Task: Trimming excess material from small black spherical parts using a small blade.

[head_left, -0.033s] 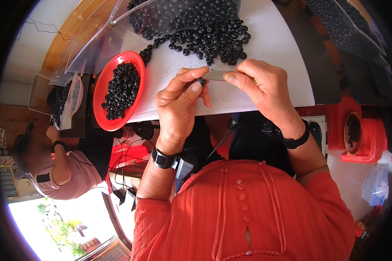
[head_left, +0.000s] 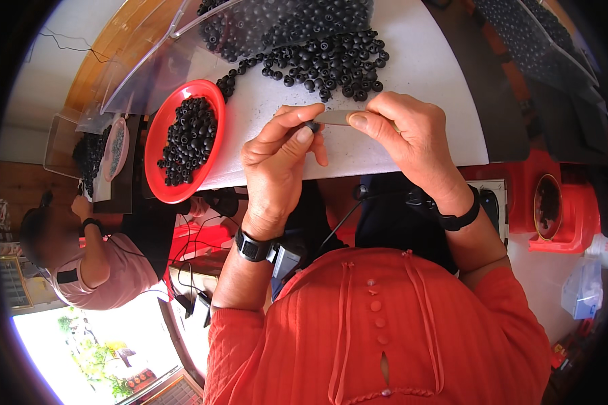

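The left hand [head_left: 277,165] pinches a small black bead [head_left: 312,126] between thumb and forefinger, the other fingers curled loosely beneath. The right hand [head_left: 405,138] is closed around a thin grey metal tool [head_left: 332,117], thumb pressed on top of it, and the tool's tip meets the bead just where the two hands come together. Both hands hover over the white work board [head_left: 412,74], near its front edge and roughly at its middle. Behind the hands, toward the far side of the board, lies a loose heap of black beads [head_left: 331,64], spilling out from under a clear plastic sheet [head_left: 182,61] that covers more of them at the board's far left corner. At the left edge of the board sits a red plate [head_left: 157,145], partly overhanging it, with a pile of black beads inside. A black watch [head_left: 255,248] wraps the left wrist and a black band [head_left: 458,217] the right; both sit below the board's front edge, above the person's orange top [head_left: 385,331]. Further left of the board, well apart from the plate, another person [head_left: 94,260] in a pink top bends over a separate tray of dark beads [head_left: 91,155]. To the right of the board, a red stool [head_left: 567,216] carries a small bowl with dark contents.
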`<action>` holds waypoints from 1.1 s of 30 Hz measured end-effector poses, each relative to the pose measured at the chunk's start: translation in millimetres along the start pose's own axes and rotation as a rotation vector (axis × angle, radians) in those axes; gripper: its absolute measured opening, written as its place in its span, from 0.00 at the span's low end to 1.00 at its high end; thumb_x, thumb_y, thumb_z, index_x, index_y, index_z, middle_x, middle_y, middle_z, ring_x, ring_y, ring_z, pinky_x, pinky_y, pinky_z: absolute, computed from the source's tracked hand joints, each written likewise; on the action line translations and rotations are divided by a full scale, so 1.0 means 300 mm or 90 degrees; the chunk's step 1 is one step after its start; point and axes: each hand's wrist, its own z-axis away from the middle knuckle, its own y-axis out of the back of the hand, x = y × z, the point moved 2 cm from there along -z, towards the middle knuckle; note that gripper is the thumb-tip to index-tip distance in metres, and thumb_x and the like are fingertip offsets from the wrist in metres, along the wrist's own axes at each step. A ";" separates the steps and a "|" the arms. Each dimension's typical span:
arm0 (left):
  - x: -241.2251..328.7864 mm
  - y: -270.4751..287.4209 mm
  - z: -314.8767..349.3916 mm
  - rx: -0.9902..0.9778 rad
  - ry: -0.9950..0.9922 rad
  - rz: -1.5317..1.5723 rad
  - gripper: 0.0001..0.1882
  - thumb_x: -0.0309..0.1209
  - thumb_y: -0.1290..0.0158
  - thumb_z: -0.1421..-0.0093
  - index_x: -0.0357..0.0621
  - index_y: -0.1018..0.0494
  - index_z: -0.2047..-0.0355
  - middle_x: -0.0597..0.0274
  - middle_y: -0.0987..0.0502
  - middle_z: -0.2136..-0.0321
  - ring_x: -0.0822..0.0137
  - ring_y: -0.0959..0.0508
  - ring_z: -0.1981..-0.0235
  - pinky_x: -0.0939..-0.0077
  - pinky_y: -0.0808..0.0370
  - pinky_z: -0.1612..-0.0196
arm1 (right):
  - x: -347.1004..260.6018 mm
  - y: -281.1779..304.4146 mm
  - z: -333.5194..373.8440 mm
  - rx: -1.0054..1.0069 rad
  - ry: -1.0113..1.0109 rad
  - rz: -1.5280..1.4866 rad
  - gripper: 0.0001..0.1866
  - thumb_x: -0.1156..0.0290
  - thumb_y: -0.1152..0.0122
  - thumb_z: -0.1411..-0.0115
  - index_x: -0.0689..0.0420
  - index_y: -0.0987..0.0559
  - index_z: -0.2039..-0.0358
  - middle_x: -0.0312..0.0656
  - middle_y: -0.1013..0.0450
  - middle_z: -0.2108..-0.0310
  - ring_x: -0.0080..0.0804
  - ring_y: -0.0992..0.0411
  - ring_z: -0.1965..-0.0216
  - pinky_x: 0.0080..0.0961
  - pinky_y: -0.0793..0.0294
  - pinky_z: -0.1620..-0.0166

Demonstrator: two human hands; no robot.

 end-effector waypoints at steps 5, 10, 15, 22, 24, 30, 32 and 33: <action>-0.003 0.002 0.000 0.003 -0.010 -0.004 0.15 0.17 0.47 0.29 0.31 0.20 0.45 0.58 0.23 0.56 0.67 0.21 0.67 0.74 0.23 0.59 | -0.001 0.001 0.000 -0.005 -0.004 0.007 0.17 0.62 0.27 0.38 0.57 0.23 0.77 0.41 0.30 0.83 0.40 0.31 0.82 0.37 0.35 0.77; -0.007 0.001 -0.001 0.003 -0.023 -0.006 0.15 0.17 0.47 0.30 0.31 0.20 0.45 0.57 0.23 0.56 0.67 0.21 0.67 0.74 0.23 0.60 | 0.005 -0.003 0.002 0.000 0.002 0.011 0.18 0.62 0.27 0.38 0.57 0.24 0.78 0.41 0.30 0.83 0.40 0.31 0.82 0.37 0.35 0.78; -0.006 -0.002 0.001 -0.001 -0.047 -0.034 0.15 0.18 0.49 0.29 0.31 0.21 0.44 0.57 0.24 0.58 0.66 0.22 0.62 0.71 0.22 0.62 | 0.007 -0.007 0.003 -0.002 0.008 0.017 0.19 0.61 0.27 0.38 0.56 0.25 0.79 0.41 0.31 0.84 0.40 0.31 0.82 0.37 0.36 0.78; -0.008 -0.006 0.006 0.012 -0.047 -0.040 0.13 0.18 0.49 0.29 0.30 0.21 0.46 0.57 0.24 0.58 0.66 0.22 0.63 0.71 0.23 0.62 | 0.007 -0.009 0.004 -0.008 0.019 0.022 0.20 0.61 0.27 0.38 0.55 0.26 0.80 0.40 0.32 0.84 0.40 0.31 0.82 0.38 0.36 0.78; -0.008 -0.007 0.007 0.018 -0.038 -0.046 0.13 0.18 0.49 0.29 0.30 0.21 0.47 0.57 0.24 0.58 0.66 0.22 0.63 0.72 0.23 0.62 | 0.009 -0.009 0.004 -0.010 0.023 0.028 0.21 0.61 0.27 0.38 0.55 0.27 0.80 0.40 0.32 0.84 0.40 0.31 0.82 0.38 0.36 0.78; -0.009 -0.011 0.008 0.025 -0.023 -0.036 0.13 0.19 0.50 0.28 0.30 0.22 0.47 0.56 0.24 0.58 0.66 0.21 0.64 0.71 0.24 0.62 | 0.013 -0.010 0.005 -0.011 0.051 0.039 0.22 0.61 0.27 0.38 0.55 0.29 0.81 0.41 0.33 0.84 0.41 0.31 0.82 0.39 0.36 0.78; -0.010 -0.013 0.005 0.025 -0.019 -0.033 0.13 0.19 0.50 0.28 0.29 0.22 0.47 0.56 0.24 0.58 0.66 0.21 0.64 0.71 0.24 0.62 | 0.012 -0.009 0.005 0.001 0.069 0.045 0.21 0.62 0.26 0.38 0.55 0.27 0.80 0.41 0.33 0.84 0.41 0.32 0.82 0.38 0.37 0.78; -0.011 -0.013 0.003 0.025 -0.015 -0.030 0.13 0.19 0.50 0.28 0.29 0.22 0.47 0.56 0.24 0.59 0.66 0.21 0.64 0.71 0.24 0.62 | 0.010 -0.005 0.006 0.002 0.069 0.046 0.21 0.62 0.26 0.38 0.55 0.27 0.80 0.41 0.33 0.84 0.41 0.32 0.82 0.38 0.37 0.78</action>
